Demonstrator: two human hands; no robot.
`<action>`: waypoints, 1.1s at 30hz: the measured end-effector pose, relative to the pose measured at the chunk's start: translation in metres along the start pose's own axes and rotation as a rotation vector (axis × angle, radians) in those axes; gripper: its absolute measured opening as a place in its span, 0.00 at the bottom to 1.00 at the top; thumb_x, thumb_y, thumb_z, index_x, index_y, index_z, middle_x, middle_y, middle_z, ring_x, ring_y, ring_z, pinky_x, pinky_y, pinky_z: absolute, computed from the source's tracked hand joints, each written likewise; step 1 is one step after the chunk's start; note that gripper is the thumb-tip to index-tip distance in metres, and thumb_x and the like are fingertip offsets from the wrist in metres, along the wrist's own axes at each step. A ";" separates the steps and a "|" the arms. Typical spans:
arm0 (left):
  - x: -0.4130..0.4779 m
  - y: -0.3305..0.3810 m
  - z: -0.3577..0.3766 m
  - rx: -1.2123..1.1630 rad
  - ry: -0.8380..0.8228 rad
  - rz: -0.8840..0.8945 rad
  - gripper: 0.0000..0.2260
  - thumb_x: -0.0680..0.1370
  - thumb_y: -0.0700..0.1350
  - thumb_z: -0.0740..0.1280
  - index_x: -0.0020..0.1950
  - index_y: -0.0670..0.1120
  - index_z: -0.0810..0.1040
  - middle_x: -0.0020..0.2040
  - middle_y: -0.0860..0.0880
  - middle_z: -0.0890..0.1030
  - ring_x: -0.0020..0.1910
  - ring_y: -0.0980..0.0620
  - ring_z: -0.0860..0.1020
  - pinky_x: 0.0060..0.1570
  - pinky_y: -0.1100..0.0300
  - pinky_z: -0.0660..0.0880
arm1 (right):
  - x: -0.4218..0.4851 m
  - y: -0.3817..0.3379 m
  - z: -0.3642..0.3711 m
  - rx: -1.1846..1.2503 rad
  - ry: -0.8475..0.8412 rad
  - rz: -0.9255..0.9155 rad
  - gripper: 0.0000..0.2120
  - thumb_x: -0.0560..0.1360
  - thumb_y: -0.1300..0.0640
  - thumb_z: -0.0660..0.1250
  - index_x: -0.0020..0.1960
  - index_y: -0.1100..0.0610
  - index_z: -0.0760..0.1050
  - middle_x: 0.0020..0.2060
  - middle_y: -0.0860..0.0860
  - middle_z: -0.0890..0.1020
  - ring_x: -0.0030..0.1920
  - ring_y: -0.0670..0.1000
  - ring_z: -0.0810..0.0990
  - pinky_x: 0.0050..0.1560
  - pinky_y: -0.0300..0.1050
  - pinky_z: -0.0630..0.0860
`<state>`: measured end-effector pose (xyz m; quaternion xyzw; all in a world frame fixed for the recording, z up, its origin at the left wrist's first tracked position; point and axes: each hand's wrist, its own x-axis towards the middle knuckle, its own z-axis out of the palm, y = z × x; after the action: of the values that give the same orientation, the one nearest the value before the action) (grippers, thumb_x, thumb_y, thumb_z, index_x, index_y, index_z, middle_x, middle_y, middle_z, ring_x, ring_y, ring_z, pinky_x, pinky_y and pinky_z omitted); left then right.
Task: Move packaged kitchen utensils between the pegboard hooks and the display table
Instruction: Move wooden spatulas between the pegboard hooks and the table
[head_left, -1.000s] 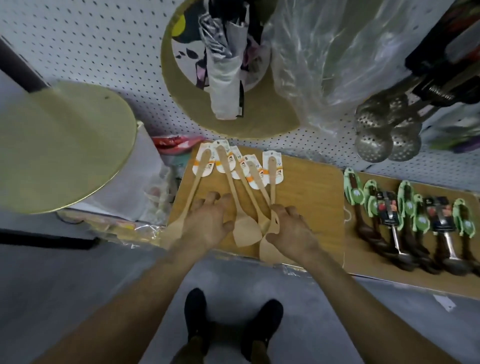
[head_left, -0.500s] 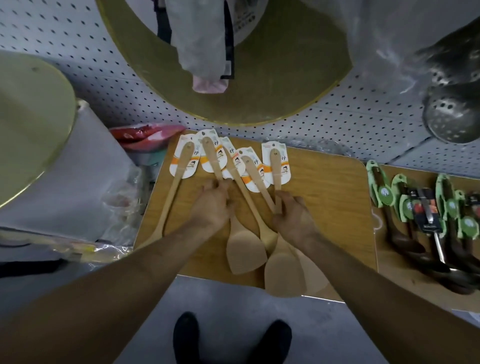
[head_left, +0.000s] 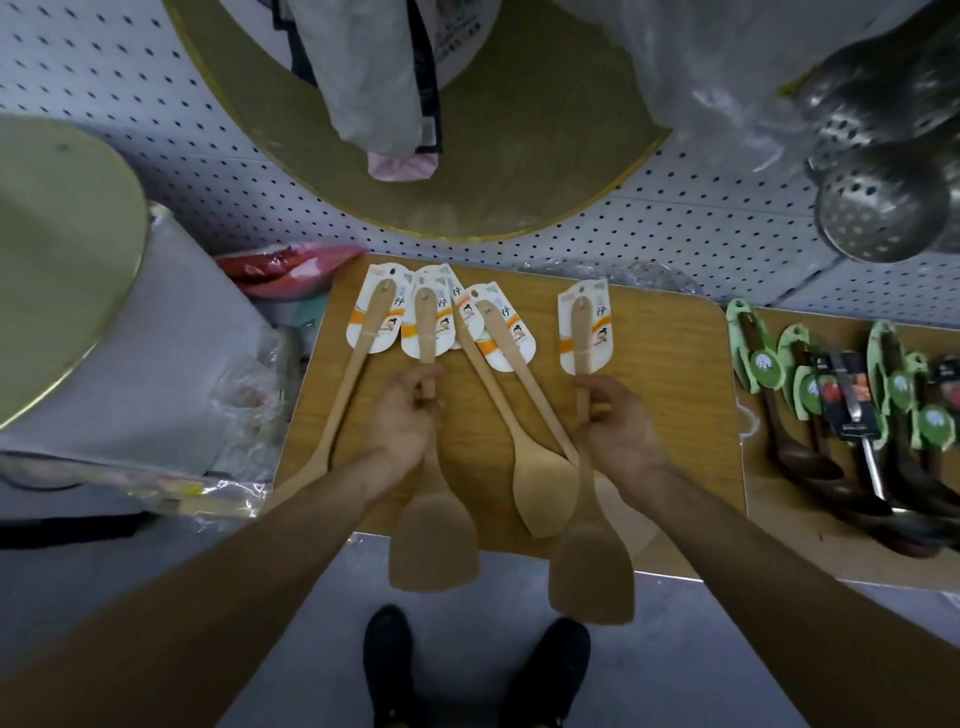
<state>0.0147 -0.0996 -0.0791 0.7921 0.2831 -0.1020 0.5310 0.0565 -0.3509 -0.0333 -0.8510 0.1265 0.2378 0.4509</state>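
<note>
Nearest, the blades of two carded wooden spatulas jut past the near edge of the display table (head_left: 670, 353): the left hand (head_left: 402, 421) curls its fingers round the left spatula (head_left: 434, 530) handle, and the right hand (head_left: 618, 426) grips the right spatula (head_left: 592, 577) handle. Between them two wooden spoons (head_left: 543, 488) lie on the tabletop, with a third spoon (head_left: 343, 395) at far left. Beyond, metal skimmers (head_left: 878, 208) hang at the right of the pegboard (head_left: 701, 228).
</note>
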 end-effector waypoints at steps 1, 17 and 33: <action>-0.011 0.000 -0.001 -0.101 -0.005 -0.034 0.20 0.82 0.33 0.66 0.67 0.54 0.81 0.65 0.45 0.79 0.56 0.49 0.82 0.53 0.58 0.83 | -0.010 0.004 -0.003 0.052 0.004 0.006 0.28 0.76 0.71 0.69 0.71 0.49 0.78 0.54 0.43 0.79 0.55 0.51 0.81 0.63 0.55 0.82; -0.161 0.044 -0.032 -0.341 -0.249 0.031 0.22 0.84 0.28 0.63 0.64 0.53 0.84 0.63 0.49 0.78 0.61 0.43 0.81 0.56 0.46 0.85 | -0.185 0.024 -0.005 0.314 0.045 -0.047 0.34 0.76 0.78 0.64 0.65 0.42 0.81 0.62 0.46 0.81 0.54 0.51 0.82 0.48 0.42 0.83; -0.345 0.158 -0.023 0.098 -0.719 0.468 0.29 0.82 0.32 0.68 0.73 0.63 0.76 0.53 0.68 0.80 0.53 0.61 0.81 0.53 0.68 0.77 | -0.416 0.022 -0.107 0.455 0.382 -0.147 0.41 0.78 0.74 0.70 0.78 0.38 0.64 0.52 0.32 0.80 0.55 0.40 0.79 0.51 0.42 0.83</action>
<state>-0.1831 -0.2396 0.2142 0.7733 -0.1124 -0.2617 0.5664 -0.2778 -0.4519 0.2183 -0.7644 0.1972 0.0060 0.6139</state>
